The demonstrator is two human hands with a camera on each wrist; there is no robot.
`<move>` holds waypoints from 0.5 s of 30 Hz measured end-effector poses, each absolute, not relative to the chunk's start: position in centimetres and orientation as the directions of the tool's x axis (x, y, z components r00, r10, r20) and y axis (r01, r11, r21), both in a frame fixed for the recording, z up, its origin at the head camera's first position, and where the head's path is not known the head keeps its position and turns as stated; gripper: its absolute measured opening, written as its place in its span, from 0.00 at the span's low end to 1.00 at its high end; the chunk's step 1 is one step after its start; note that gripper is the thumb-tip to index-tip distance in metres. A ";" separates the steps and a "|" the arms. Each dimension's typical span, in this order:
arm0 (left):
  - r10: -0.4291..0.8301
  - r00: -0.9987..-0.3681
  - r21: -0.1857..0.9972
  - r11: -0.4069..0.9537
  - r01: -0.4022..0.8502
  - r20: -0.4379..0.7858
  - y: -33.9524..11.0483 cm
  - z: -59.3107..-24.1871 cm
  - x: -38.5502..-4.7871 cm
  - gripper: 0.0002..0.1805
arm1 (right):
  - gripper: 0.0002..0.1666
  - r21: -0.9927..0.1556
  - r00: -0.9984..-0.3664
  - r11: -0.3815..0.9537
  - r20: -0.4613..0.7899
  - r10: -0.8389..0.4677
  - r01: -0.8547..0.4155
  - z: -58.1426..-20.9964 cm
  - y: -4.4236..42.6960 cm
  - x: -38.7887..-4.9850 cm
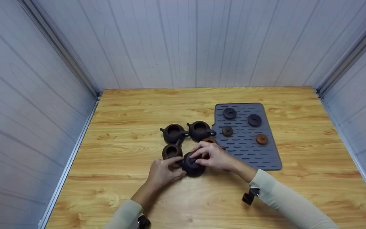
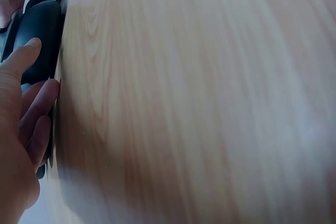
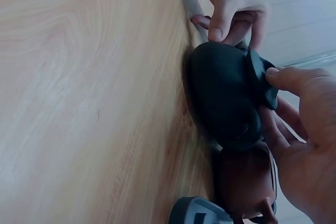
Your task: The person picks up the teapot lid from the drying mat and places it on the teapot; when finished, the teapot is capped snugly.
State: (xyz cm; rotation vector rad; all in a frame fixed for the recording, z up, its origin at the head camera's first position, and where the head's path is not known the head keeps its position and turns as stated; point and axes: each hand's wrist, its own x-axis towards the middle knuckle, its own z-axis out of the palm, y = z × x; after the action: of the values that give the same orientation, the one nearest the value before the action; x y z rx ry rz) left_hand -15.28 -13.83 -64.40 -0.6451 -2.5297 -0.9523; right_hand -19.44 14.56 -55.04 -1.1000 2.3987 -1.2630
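Black, round-bellied teapot (image 1: 193, 171) of smooth, matte, clay-looking material sits on the glossy wood-grain bench (image 1: 132, 108), well in from its back edge and left of the slotted grey mat's left edge. This person's left hand (image 1: 164, 173) grips its left side, thumb against the belly; the right hand (image 1: 214, 156) has its fingers pinched on a flared black lid (image 3: 255, 77) at the mouth, whether fully seated I can't tell. Only the right wrist view clearly shows the curved handle (image 3: 249, 132) near a reddish-brown teapot (image 3: 244, 177).
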 end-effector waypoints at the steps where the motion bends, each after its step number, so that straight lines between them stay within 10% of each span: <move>1: 0.289 -0.835 0.523 0.672 0.525 0.467 -13.9 -64.6 -15.4 0.30 | 0.14 -0.774 -0.698 0.357 0.148 -0.701 -0.522 -55.1 14.5 -19.4; 15: 0.289 -0.844 0.547 0.658 0.518 0.452 -13.7 -63.6 -15.1 0.29 | 0.14 -0.695 -0.699 0.423 0.161 -0.697 -0.582 -55.3 14.5 -19.3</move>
State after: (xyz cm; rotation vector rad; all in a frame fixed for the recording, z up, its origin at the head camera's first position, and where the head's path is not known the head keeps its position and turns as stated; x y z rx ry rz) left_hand -15.09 -13.75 -63.58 -0.6416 -2.5504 -0.9881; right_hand -19.33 14.46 -55.28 -1.1407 2.5187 -1.1361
